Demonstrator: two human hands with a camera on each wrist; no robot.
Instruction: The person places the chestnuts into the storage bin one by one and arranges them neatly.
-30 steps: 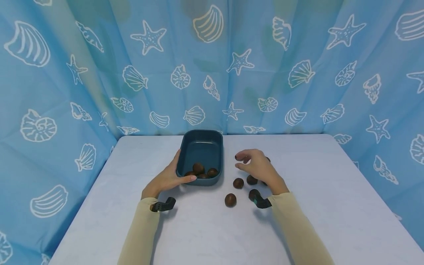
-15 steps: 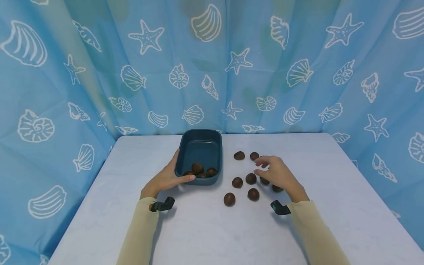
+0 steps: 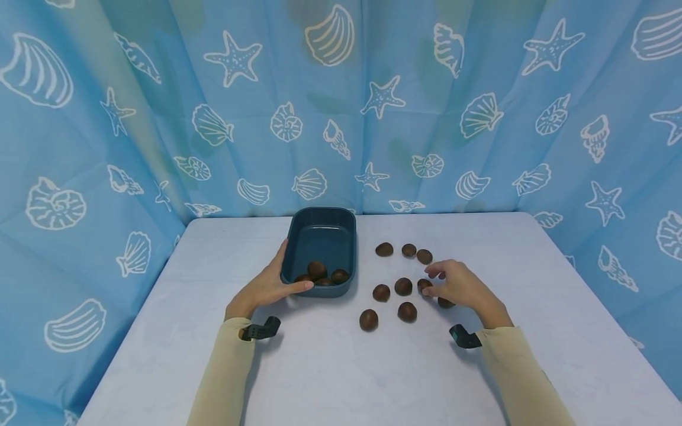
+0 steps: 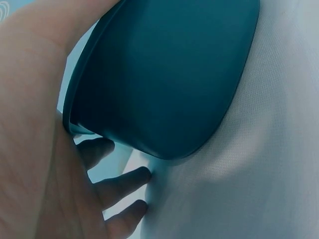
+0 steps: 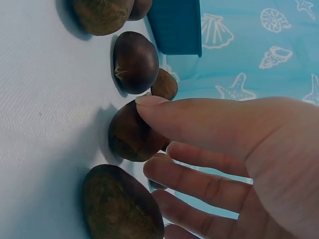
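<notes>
My left hand (image 3: 266, 290) holds a dark teal rectangular dish (image 3: 322, 244) at its near left corner, thumb along the front rim and fingers at the left side. Several brown chestnuts (image 3: 317, 270) lie in the dish's near end. To the right, my right hand (image 3: 462, 286) is over a chestnut (image 3: 423, 284) on the table. In the right wrist view its thumb (image 5: 194, 122) overlaps this chestnut (image 5: 132, 133), while the fingers stay spread beyond it. Another chestnut (image 3: 445, 302) is partly hidden under the right hand.
More loose chestnuts lie on the white-covered table (image 3: 319, 367): a near one (image 3: 369, 320), one beside it (image 3: 407, 312), and a far row with one (image 3: 384, 249) closest to the dish. A blue shell-print curtain (image 3: 341, 106) hangs behind the table.
My right hand has moved right and toward me, from the far chestnuts to one in the middle row, uncovering chestnuts behind it. My left hand and the dish have stayed put.
</notes>
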